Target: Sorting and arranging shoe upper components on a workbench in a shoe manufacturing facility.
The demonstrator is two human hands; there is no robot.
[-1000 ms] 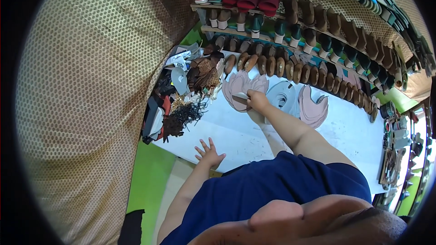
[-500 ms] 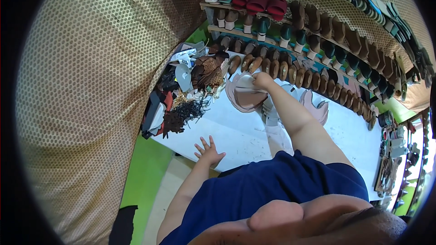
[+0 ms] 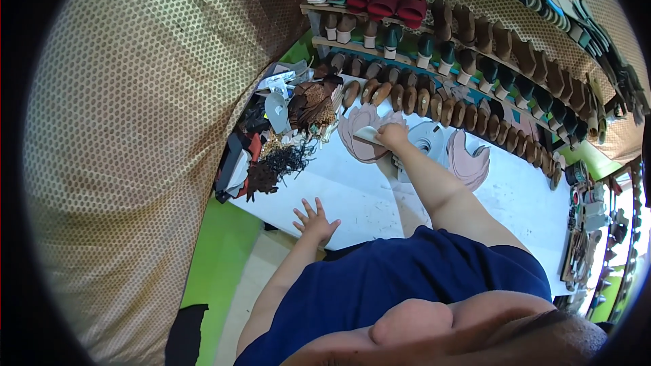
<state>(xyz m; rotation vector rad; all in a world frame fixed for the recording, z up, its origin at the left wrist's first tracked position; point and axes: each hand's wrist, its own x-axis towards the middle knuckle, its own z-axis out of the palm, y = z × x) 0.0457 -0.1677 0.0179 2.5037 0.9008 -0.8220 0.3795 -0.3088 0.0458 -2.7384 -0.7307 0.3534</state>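
Bench (image 3: 366, 196), just one and white-topped, takes up most of the work area I watch from my end, with one rack (image 3: 325, 43) behind its far edge. On that rack's top board I make out at least five red slippers (image 3: 384, 3); the brown wooden forms (image 3: 423, 102) along the bench's back number more than a dozen, too overlapped for me to total. One heap of mixed scraps (image 3: 312, 105) crowds the left end, with one tangle of black strips (image 3: 288, 160) on its near side. Dusty-pink cut pieces make two groups, a left stack (image 3: 356, 146) and a right stack (image 3: 468, 163), layers uncountable from here, and one grey ringed thing (image 3: 434, 139) sits between them. Of my two hands, the left grip (image 3: 317, 224) is spread wide and bare at the near edge, well apart from the stacks. My right grip (image 3: 392, 137) is far nearer, thumb and fingers pinched on one pale piece (image 3: 367, 134). That piece juts left from my fingertips over the left stack, its long axis running roughly left to right; whether it touches the stack I cannot tell
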